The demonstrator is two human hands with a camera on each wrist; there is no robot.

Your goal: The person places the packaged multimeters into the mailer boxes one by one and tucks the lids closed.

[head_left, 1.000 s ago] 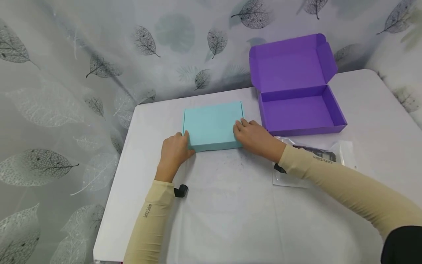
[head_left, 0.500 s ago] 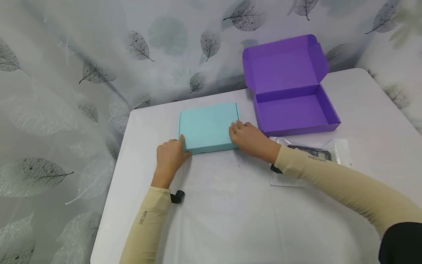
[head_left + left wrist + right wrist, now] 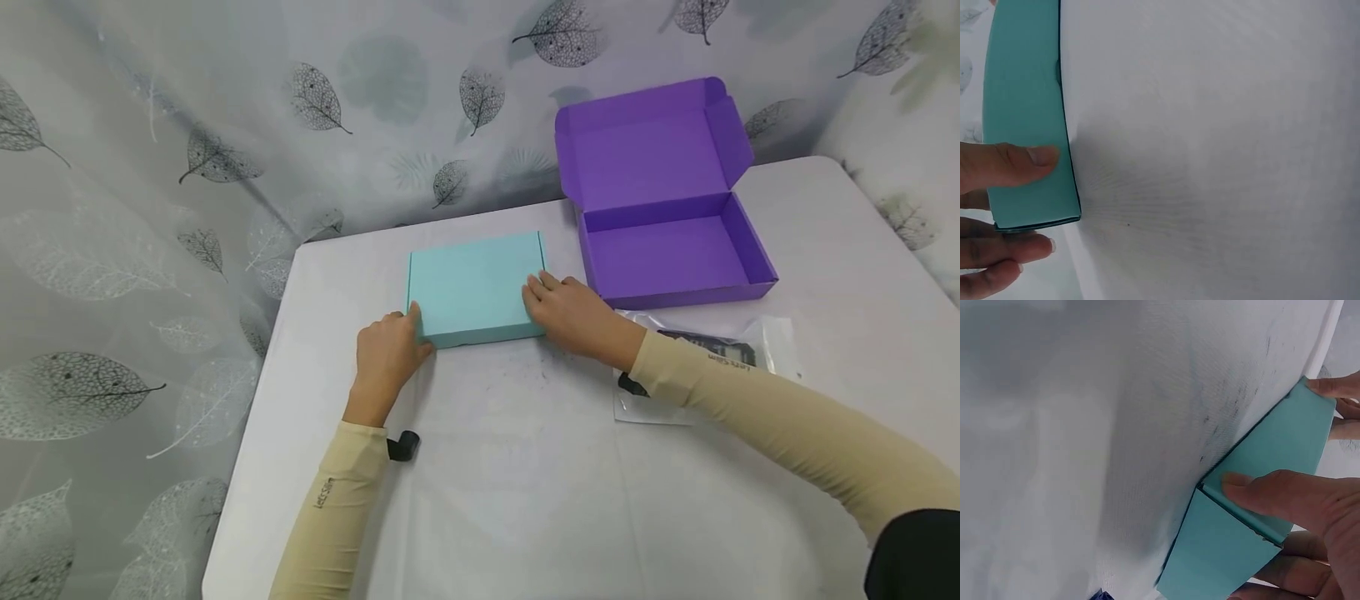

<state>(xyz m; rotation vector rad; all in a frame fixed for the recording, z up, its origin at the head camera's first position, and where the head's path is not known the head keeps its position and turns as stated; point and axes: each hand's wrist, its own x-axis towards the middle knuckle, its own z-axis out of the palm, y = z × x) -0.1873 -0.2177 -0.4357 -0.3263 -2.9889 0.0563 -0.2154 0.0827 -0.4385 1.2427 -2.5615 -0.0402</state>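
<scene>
A closed teal cardboard box [image 3: 480,287] lies flat on the white table, its lid side up. My left hand [image 3: 386,358] grips its near left corner. In the left wrist view the thumb presses the front face of the teal box [image 3: 1025,112], with the other fingers round the end. At the near right corner my right hand [image 3: 577,321] holds the box. The right wrist view has that thumb on the front face of the teal box [image 3: 1272,444] and fingers behind, partly hidden.
Right of the teal box stands an open purple box [image 3: 675,258] with its lid raised and nothing visible inside. A clear plastic bag [image 3: 776,342] with a dark item lies below it, partly under the right forearm. A leaf-patterned curtain [image 3: 405,167] hangs behind the table [image 3: 525,483].
The head view has shifted slightly, so everything sits a little further left than one second ago. Both hands keep their hold on the teal box, which stays in place.
</scene>
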